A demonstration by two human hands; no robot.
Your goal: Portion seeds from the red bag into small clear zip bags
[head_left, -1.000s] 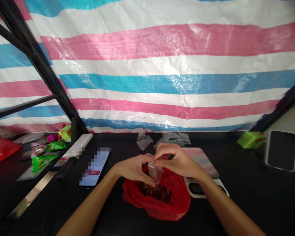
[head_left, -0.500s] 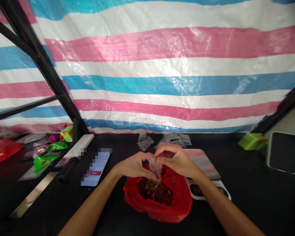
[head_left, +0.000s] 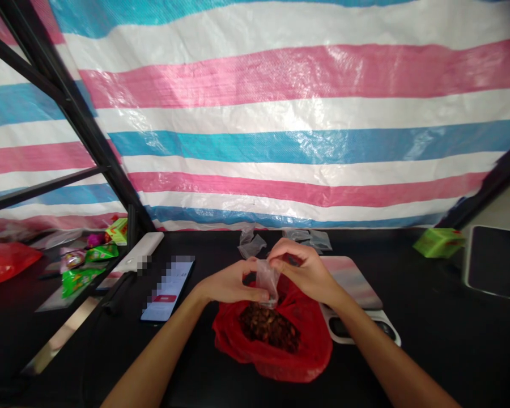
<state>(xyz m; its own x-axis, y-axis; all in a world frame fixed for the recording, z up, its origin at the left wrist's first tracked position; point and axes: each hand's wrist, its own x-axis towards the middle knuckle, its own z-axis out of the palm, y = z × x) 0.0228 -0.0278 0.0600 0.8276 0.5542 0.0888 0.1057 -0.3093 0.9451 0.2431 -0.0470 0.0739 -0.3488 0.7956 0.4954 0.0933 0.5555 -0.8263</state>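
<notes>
Between my two hands hangs a small clear plastic bag [head_left: 267,280], held over an opened red plastic bag [head_left: 306,357]. My left hand [head_left: 232,282] is closed on its left side, with the thumb near the lower end. The fingers of my right hand [head_left: 301,266] pinch its upper right edge. Brown dried bits [head_left: 267,328], like seeds or chopped spice, fill the middle of the red bag. A white kitchen scale [head_left: 352,289] with a pale pink and grey top lies just right of the red bag, partly behind my right forearm.
Several small clear bags [head_left: 318,240] lie at the back of the black table. A phone [head_left: 168,292] is on the left, beside a white strip-shaped device [head_left: 142,252]. Green packets [head_left: 80,280] and another red bag [head_left: 8,263] sit farther left. At right stand a green box [head_left: 440,242] and a framed dark panel [head_left: 493,260].
My hands stay over the red bag and keep hold of the small clear bag. The clear bag has risen slightly and turned, and more of the brown bits show below it.
</notes>
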